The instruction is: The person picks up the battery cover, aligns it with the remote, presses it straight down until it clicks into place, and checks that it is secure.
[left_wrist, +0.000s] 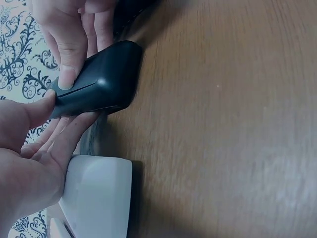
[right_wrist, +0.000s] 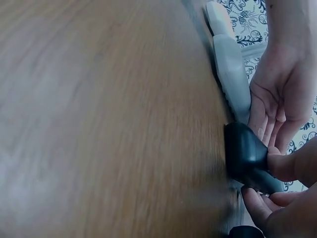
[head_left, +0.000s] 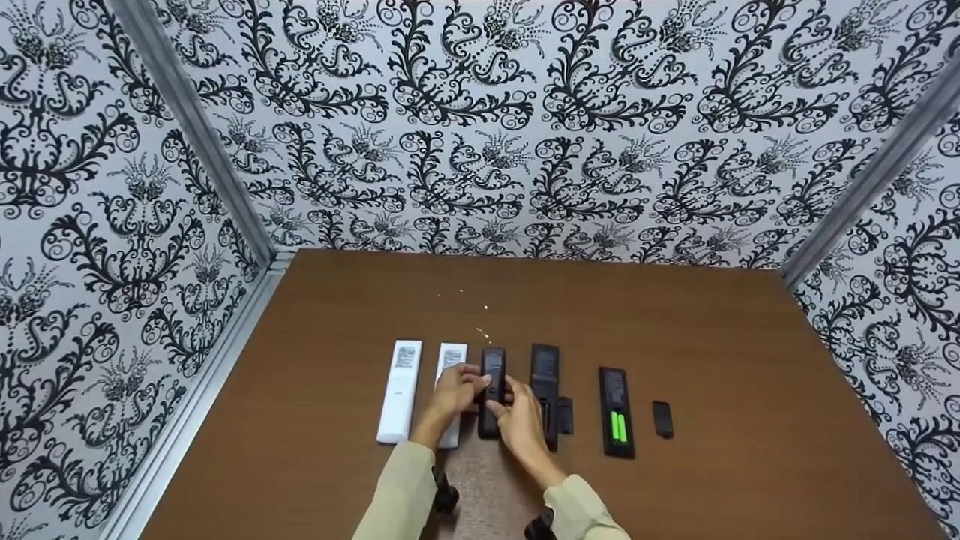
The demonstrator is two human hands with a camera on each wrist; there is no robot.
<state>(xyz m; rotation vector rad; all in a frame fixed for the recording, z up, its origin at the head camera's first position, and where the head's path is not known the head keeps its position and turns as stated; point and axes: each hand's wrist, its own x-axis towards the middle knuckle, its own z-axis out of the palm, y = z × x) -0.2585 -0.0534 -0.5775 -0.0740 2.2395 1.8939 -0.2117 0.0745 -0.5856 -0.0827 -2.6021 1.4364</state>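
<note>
A black remote control lies back side up between the two hands in the head view. My left hand grips its left side, thumb on the back and fingers beneath, as the left wrist view shows. From the right, my right hand holds the same remote, its thumb pressing on the back near the battery cover. In the left wrist view the remote is tilted, with a seam line along its near end. The right wrist view shows the remote's end close to the table surface.
Two white remotes lie face down at the left, one partly behind the left hand. Right of the hands is a black remote with a loose cover beside it. Farther right lie another black remote holding green batteries and its cover.
</note>
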